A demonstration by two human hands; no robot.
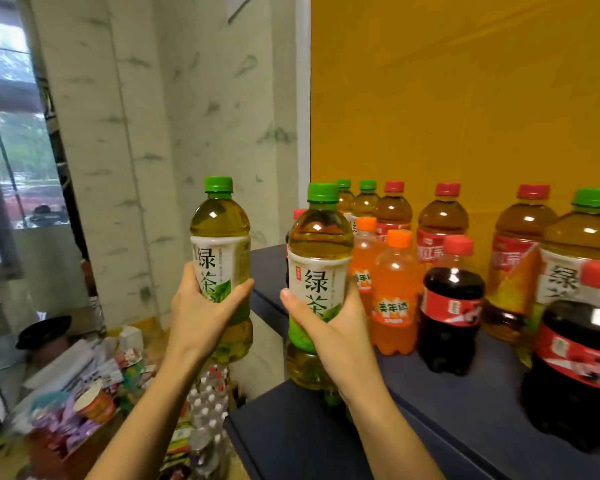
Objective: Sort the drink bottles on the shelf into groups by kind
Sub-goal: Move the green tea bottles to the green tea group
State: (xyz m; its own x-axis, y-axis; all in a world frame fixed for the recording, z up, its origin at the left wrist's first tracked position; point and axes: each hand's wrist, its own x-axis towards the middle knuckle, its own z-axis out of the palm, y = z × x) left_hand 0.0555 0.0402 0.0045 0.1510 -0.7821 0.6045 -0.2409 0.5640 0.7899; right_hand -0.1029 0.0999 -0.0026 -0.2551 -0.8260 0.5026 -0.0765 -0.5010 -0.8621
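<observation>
Two green-capped plastic green-tea bottles, one clamped in the left hand [201, 306] beyond the dark shelf's [447, 417] left edge, one in the right hand [329, 327] over it, while colas, orange sodas and teas stand mixed, mostly unsorted.

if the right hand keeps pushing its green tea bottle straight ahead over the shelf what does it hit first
Probably the nearer orange soda bottle, just beyond and right of the right hand and its green tea bottle; depth is hard to judge.

Green-tea bottle [316, 271] label: 绿茶; orange soda [394, 296]: 美年达.
</observation>
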